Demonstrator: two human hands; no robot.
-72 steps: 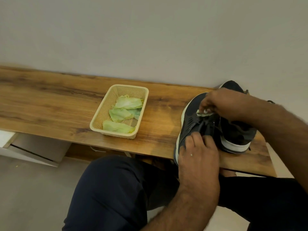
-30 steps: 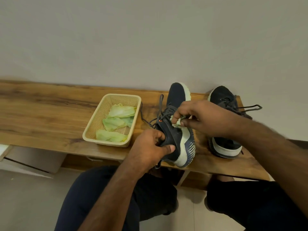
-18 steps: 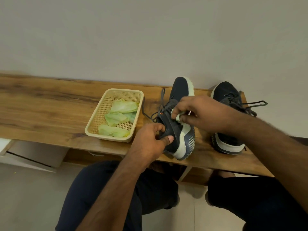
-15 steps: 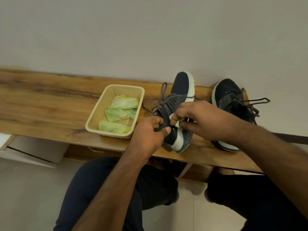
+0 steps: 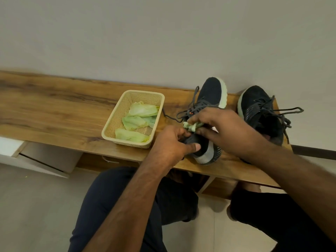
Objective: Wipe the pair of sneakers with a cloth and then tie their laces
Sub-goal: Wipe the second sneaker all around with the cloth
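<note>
on a long wooden bench against a pale wall, two dark sneakers with pale soles. near sneaker tipped onto its side, toe toward the wall, heel at the front edge of the bench, ribbed sole facing right. left hand curled round the heel end of it, thumb laid across the dark heel, fingers tucked behind. right hand above the middle of the same sneaker, fingers bent and pinching a small crumpled pale green cloth against the upper. loose grey laces trailing from that sneaker across the wood toward the basket. second sneaker just to the right, upright, toe to the wall, its own laces untied and sprawling past the bench end. left of the sneakers, apart from them, a cream mesh basket holding several more folded green cloths. below the bench, dark trousers over both knees, pale floor underneath.
</note>
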